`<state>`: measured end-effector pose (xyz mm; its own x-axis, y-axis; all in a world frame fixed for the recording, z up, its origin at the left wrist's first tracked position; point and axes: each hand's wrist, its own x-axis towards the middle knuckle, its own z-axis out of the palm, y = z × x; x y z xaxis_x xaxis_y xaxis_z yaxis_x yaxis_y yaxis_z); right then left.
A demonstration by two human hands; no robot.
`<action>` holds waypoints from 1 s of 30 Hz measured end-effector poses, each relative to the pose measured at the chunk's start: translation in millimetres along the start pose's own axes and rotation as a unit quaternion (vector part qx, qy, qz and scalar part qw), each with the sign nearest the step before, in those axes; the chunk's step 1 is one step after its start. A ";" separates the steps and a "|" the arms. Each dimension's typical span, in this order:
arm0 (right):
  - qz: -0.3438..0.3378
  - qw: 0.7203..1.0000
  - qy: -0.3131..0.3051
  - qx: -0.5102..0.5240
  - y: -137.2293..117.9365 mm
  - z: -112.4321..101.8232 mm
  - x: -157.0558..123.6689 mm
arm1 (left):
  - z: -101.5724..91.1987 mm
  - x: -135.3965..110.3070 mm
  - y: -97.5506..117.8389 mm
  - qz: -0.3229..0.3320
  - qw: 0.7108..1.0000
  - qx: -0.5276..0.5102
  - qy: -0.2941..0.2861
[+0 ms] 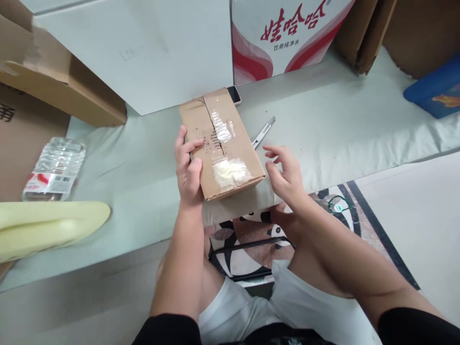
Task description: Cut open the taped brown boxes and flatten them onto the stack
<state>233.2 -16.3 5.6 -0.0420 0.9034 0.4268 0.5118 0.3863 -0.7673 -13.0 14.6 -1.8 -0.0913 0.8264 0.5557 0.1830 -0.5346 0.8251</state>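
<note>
A small brown cardboard box [240, 143] lies on the pale green cloth in front of me. Clear tape runs along its top seam, and a rough white torn patch shows at the near end. My left hand [189, 167] holds the box by its left side, thumb and fingers on the top edge. Just off the right edge is my right hand [285, 175], fingers loosely bent and apart, with nothing in it. A utility knife [265, 131] rests on the cloth right of the box, its near end partly hidden. Behind the box, a phone [235, 95] is partly covered.
Large white cartons [143, 52] stand along the back, one with red lettering [294, 24]. At left are brown cartons [97, 96], a clear plastic bottle [57, 165] and a pale yellow object [53, 227]. A blue container [434, 91] sits at right.
</note>
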 end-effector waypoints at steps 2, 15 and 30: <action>0.048 0.991 -0.066 -0.106 9.1 7.2 13.3 | 3.6 -0.5 -1.7 0.004 1.000 -0.009 0.012; 0.075 0.985 0.023 -0.151 29.6 -0.5 30.3 | 1.2 -1.7 16.4 -0.021 0.999 0.035 0.005; -0.027 0.973 0.100 0.205 -31.1 -38.6 -10.8 | 32.0 -23.8 60.1 0.221 0.960 0.168 0.035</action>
<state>250.9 -45.2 43.3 0.1290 0.8419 0.5241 0.1259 0.5103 -0.8507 31.4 -31.5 31.2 0.0052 0.5121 0.8589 0.5226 -0.7337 0.4342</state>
